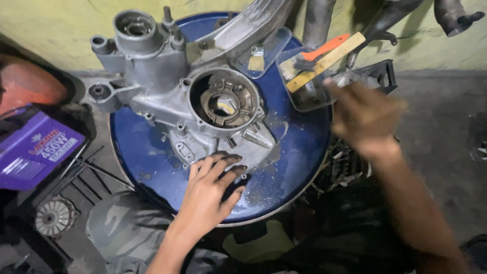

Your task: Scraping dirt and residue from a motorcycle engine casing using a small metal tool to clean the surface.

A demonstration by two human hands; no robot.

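Engine crankcase, grey and greasy, lying on blue drum lid. Left hand spread open, fingertips pressing casing's lower edge. Right hand blurred, empty, near tray holding wooden-handled brush. Grime remaining; cleaning seemingly unfinished.

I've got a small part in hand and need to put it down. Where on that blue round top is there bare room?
The blue round top is bare along its right side, between the grey engine casing and the rim, below the clear tray with the brushes. A narrower strip lies at the left rim. The near middle is taken by the left hand; the far side is crowded.
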